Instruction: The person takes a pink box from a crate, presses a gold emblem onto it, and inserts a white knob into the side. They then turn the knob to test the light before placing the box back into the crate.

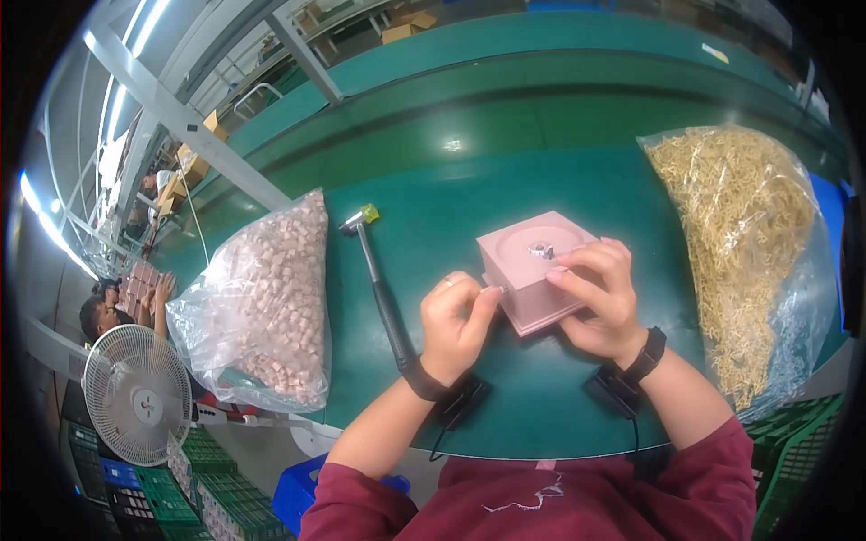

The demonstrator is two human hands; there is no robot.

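Note:
A pink square block point(528, 288) with a round recess and a small metal part point(541, 250) in its middle sits on the green table point(469, 180). My right hand point(600, 298) rests against the block's near right side, fingertips on its top edge. My left hand point(456, 320) is just left of the block with thumb and fingers pinched together; whether a small piece is between them I cannot tell. Both wrists wear black bands with small black devices.
A hammer point(379, 279) with a black handle lies left of my left hand. A clear bag of pink pieces point(271, 307) is at the left, a clear bag of yellow pieces point(749, 243) at the right. A white fan point(135, 392), crates and other people are at far left.

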